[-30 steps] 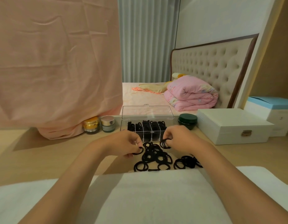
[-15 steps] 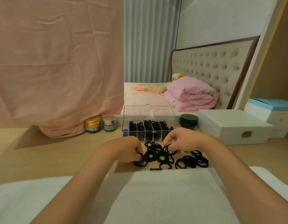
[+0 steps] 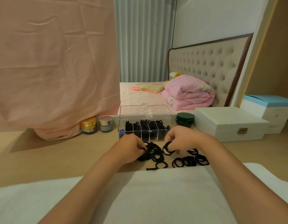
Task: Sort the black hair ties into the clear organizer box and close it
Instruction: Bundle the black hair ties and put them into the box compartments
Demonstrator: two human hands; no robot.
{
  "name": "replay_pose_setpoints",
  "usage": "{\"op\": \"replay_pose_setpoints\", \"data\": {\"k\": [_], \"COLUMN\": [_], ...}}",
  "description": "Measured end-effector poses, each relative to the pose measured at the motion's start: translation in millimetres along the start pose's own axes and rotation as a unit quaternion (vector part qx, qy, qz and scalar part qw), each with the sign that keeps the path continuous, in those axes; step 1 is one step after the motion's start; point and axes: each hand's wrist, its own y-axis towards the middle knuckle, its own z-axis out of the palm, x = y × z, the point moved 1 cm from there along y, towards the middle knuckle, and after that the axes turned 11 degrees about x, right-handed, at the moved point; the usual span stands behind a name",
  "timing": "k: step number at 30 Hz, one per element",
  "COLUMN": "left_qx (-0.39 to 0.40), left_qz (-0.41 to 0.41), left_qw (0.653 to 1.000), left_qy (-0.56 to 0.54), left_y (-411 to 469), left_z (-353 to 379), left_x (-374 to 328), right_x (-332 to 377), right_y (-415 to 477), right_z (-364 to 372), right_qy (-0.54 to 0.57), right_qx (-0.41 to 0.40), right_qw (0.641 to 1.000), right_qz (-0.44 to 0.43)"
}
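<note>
A second ago my left hand (image 3: pixel 132 147) was out at the left edge of the pile. Now it has slid in, and its curled fingers hold some of the hair ties (image 3: pixel 154 156) there. My right hand (image 3: pixel 180 138) has hardly moved. It stays just in front of the organizer box (image 3: pixel 145 130), and its fingertips pinch one black loop (image 3: pixel 166 149) that hangs down to the pile.

The pile on the desk (image 3: pixel 59 156) looks about as big as before. A second bunch (image 3: pixel 190 160) lies a little to the right, near my right wrist, and I can see more of it now. So I think nothing new has gone into the box in this last second. I am only picking and pulling ties apart.

The box already has black ties in its little rooms. Its lid (image 3: pixel 145 110) stands up at the back, open.

There is a lot left to do. The ties are tangled, so one pull may drag others along. I should lift the loop slowly, drop it into a room, and come back for more. The lid gets shut last.
</note>
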Motion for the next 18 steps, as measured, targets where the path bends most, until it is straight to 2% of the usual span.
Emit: {"op": "replay_pose_setpoints", "data": {"k": [4,9,12,18], "left_qx": [0.006,0.016,0.039,0.024], "left_qz": [-0.034,-0.066,-0.079,-0.059], "left_qw": [0.998,0.991,0.991,0.997], "left_qy": [0.061,0.112,0.099,0.037], "left_y": [1.4,5.2,5.3,-0.1], "left_z": [0.1,0.5,-0.2,-8.2], "left_x": [-6.2,-5.0,-1.8,4.9], "right_x": [4.9,13.7,13.4,16.6], "right_y": [-9.3,-7.6,-5.4,-5.2], "right_z": [-7.2,-2.9,-0.6,1.5], "right_qy": [0.069,0.076,0.079,0.086], "right_qx": [0.012,0.055,0.063,0.048], "right_qw": [0.996,0.993,0.992,0.993], "right_qz": [-0.054,-0.076,-0.071,-0.07]}}
